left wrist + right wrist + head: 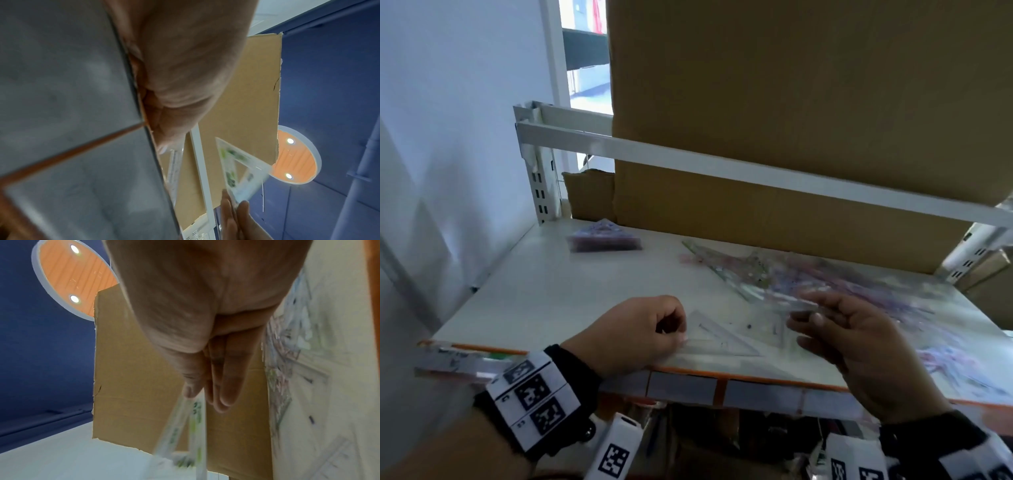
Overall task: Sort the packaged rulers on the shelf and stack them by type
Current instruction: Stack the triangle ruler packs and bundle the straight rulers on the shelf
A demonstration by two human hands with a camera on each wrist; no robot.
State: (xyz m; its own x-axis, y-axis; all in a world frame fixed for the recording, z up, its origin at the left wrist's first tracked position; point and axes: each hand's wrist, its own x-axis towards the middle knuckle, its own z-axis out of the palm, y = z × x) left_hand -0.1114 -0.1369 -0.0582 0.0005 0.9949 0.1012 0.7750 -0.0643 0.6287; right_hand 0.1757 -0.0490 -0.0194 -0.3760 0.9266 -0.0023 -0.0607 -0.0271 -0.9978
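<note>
left hand [633, 334] curled, pinching clear triangle [717, 337] | right hand [859, 346] fingers extended, gripping packaged ruler [239, 168]

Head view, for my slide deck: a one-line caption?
Left hand pins a clear set square at the shelf edge; right hand lifts another.

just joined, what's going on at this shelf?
A person is sorting packaged rulers on a white shelf. The left hand pinches a clear triangle ruler lying near the front edge. The right hand holds up another packaged triangle ruler. An unsorted pile lies right; a small purple stack sits back left.
</note>
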